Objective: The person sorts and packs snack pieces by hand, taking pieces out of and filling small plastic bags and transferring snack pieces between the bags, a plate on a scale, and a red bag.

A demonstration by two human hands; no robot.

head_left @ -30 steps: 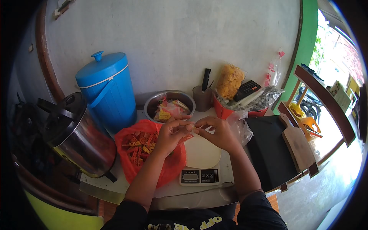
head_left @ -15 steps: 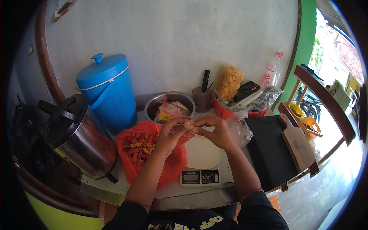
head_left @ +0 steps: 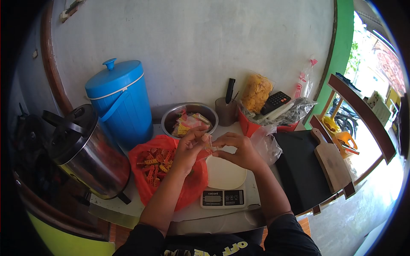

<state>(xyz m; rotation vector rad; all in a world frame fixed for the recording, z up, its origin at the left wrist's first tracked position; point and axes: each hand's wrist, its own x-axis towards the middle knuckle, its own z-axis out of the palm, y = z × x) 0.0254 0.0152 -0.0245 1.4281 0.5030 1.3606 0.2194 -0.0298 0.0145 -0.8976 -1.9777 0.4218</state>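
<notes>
A small clear plastic bag (head_left: 209,144) is pinched between my two hands, over the back of the kitchen scale. My left hand (head_left: 190,147) grips its left side, fingers curled in. On the other side, my right hand (head_left: 240,149) has thumb and fingers closed on the plastic. What is inside the bag is mostly hidden. Below my left hand lies an open red plastic bag (head_left: 145,190) of red and yellow ladder-shaped crackers (head_left: 159,164). The white scale (head_left: 223,198), with its pale plate (head_left: 226,173), sits beneath my hands.
Behind my hands stands a metal bowl (head_left: 167,112) of filled packets. At left are a steel container (head_left: 92,158) and a blue lidded jug (head_left: 124,102). A red basket (head_left: 248,124) with chips and a calculator (head_left: 275,102) is back right, near a black box (head_left: 299,166) and wooden board (head_left: 333,162).
My right hand has shifted slightly down and its fingers have changed position on the small bag. My left hand stays nearly in place, its fingers a little more raised.
</notes>
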